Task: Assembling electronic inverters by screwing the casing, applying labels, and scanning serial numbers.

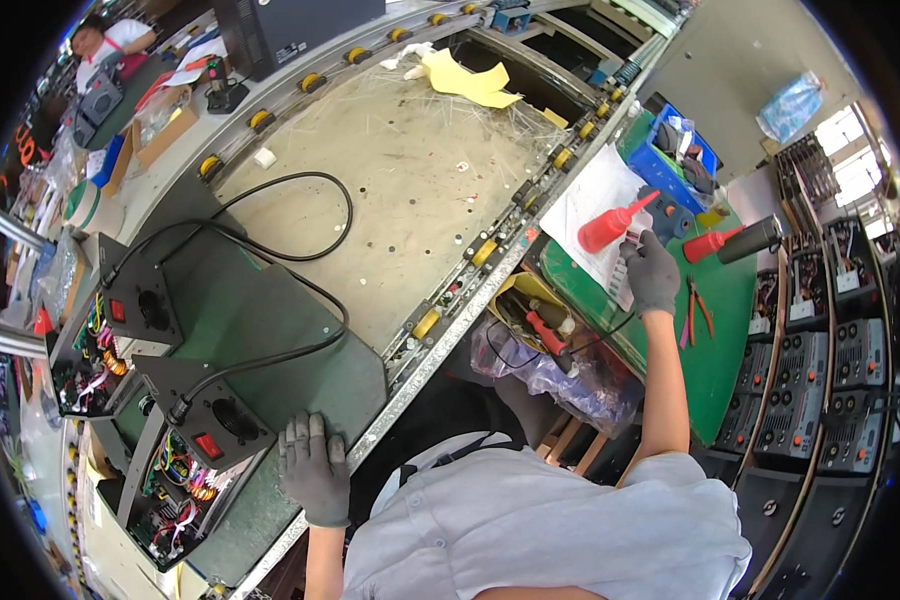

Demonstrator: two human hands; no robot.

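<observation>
My left hand [315, 470], in a grey glove, lies flat with fingers stretched out on the dark green board [340, 365]. Beside its fingertips stands a black-panelled electronic unit [210, 415] with a red switch, an open interior and a black power cable [300, 358]. A second such unit [145, 305] stands behind it. Over at the right, my gloved right hand [652, 275] reaches above the green table [735, 330]. Its thumb and fingers close around something small that I cannot make out, close to a red squeeze bottle [602, 232] on white paper [580, 205].
Another red squeeze bottle [705, 246], orange-handled pliers [703, 308] and a blue bin [670, 165] stand on the right table. A yellow box [520, 305] holds a red-handled tool [547, 335]. Rollers [485, 250] edge the conveyor. Finished-looking units fill racks [800, 370]. A person [110, 45] sits far left.
</observation>
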